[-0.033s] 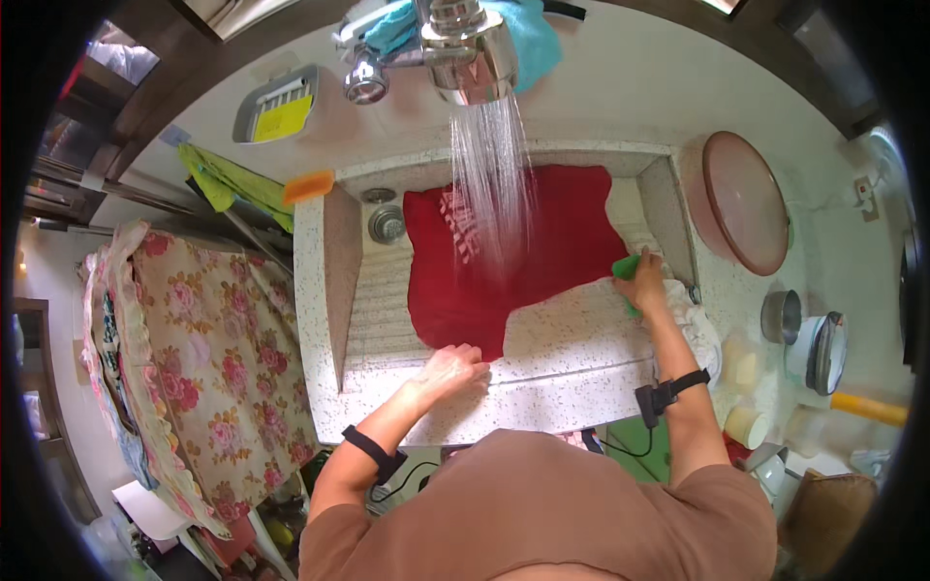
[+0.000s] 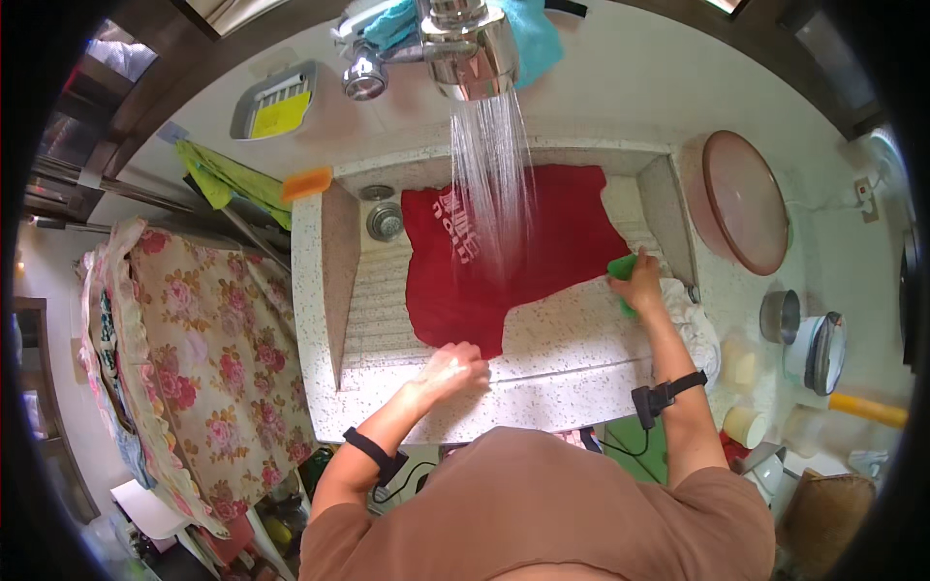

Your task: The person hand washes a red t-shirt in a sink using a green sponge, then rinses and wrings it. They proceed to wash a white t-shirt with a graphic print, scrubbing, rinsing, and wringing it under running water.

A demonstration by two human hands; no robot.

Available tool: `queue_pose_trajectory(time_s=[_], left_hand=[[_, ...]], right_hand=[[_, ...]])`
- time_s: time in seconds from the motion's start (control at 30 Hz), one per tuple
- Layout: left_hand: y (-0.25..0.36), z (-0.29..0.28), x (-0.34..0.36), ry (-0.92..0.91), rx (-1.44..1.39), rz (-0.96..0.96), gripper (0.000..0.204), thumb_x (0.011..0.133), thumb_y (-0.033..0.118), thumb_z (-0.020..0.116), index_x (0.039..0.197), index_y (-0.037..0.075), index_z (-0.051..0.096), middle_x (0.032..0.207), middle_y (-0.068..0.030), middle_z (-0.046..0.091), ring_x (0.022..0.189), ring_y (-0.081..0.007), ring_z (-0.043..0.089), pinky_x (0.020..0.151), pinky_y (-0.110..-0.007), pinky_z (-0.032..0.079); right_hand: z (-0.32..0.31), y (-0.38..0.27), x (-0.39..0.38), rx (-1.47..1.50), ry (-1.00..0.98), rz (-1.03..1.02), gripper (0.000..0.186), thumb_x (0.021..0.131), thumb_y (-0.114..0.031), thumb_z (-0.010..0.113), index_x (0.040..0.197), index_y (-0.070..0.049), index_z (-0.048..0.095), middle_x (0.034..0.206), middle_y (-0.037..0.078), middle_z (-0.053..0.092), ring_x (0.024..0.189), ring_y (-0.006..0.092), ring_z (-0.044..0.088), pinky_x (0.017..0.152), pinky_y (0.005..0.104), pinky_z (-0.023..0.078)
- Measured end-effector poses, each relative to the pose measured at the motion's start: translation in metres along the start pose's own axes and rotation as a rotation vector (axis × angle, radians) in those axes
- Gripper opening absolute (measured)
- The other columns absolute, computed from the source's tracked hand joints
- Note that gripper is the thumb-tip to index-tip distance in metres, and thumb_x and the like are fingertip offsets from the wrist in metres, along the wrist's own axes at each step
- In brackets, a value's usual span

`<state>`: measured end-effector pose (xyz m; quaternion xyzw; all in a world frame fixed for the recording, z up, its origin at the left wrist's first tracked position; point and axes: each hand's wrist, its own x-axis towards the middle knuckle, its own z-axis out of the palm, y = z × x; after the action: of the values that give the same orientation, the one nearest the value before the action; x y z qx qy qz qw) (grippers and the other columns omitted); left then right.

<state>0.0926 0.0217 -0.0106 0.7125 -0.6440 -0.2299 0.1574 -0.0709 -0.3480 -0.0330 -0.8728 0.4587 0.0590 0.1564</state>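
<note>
A wet red garment [image 2: 562, 223] with white printing lies spread in the speckled stone sink [image 2: 310, 290], under a wide spray from the chrome faucet [image 2: 465, 58]. At the garment's lower left edge, my left hand [image 2: 455, 368] has its fingers curled closed on the cloth. My right hand [image 2: 639, 286] grips a green object [image 2: 620, 269], perhaps a brush or soap, at the sink's right side beside the garment's edge. A white cloth [image 2: 690, 320] is bunched next to my right wrist. Two drains show at the sink's back left, the lower one [image 2: 385, 223] larger.
A pink basin [image 2: 746, 203], steel bowl [image 2: 778, 317] and containers stand on the right. An orange object [image 2: 306, 183] sits on the back left rim, below a wall holder [image 2: 269, 102]. A green cloth [image 2: 213, 174] and floral fabric [image 2: 213, 368] hang at left.
</note>
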Motion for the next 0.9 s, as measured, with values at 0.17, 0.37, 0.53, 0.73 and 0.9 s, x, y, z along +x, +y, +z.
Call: queue_pose_trajectory(time_s=[0.17,0.37,0.53,0.73,0.9], left_hand=[[-0.009,0.033,0.001,0.287,-0.152,-0.228,0.029,0.086,0.026,0.065,0.106,0.006,0.067,0.111,-0.0114,0.063,0.105,-0.0318,0.057,0.091,-0.042,0.047],[0.021,0.049,-0.013,0.072,-0.035,-0.324,0.057,0.088,0.052,0.055,0.122,0.007,0.061,0.139,-0.0180,0.047,0.133,-0.0390,0.037,0.107,-0.058,0.030],[0.024,0.048,-0.041,-0.088,-0.006,-0.505,0.064,0.086,0.058,0.054,0.126,0.007,0.059,0.138,-0.0256,0.046,0.133,-0.0410,0.036,0.110,-0.055,0.028],[0.022,0.048,-0.042,0.214,-0.053,-0.477,0.062,0.087,0.056,0.052,0.126,0.008,0.059,0.135,-0.0241,0.050,0.130,-0.0397,0.042,0.109,-0.053,0.031],[0.023,0.059,-0.043,0.232,-0.018,-0.484,0.058,0.088,0.052,0.054,0.124,0.007,0.059,0.135,-0.0189,0.052,0.130,-0.0362,0.043,0.108,-0.052,0.032]], right_hand=[[0.011,-0.032,0.009,0.179,-0.153,-0.137,0.109,0.067,-0.035,0.082,0.148,0.001,0.019,0.137,0.029,0.042,0.122,0.0428,0.047,0.101,0.0439,0.043],[0.045,-0.141,-0.052,0.342,-0.336,-0.331,0.080,0.072,-0.035,0.077,0.140,-0.009,0.043,0.125,0.021,0.059,0.117,0.0346,0.057,0.098,0.0398,0.045],[0.128,-0.174,-0.072,0.496,-0.446,-0.963,0.037,0.082,-0.023,0.068,0.116,-0.007,0.064,0.114,0.017,0.064,0.102,0.0326,0.060,0.089,0.0427,0.048],[0.143,-0.112,0.059,0.136,-0.281,-0.828,0.021,0.090,-0.018,0.059,0.105,-0.007,0.067,0.104,0.015,0.065,0.084,0.0310,0.064,0.077,0.0457,0.051],[0.128,-0.166,-0.017,0.347,-0.500,-0.745,0.025,0.088,-0.022,0.064,0.108,-0.006,0.067,0.110,0.015,0.064,0.099,0.0300,0.061,0.087,0.0459,0.048]])
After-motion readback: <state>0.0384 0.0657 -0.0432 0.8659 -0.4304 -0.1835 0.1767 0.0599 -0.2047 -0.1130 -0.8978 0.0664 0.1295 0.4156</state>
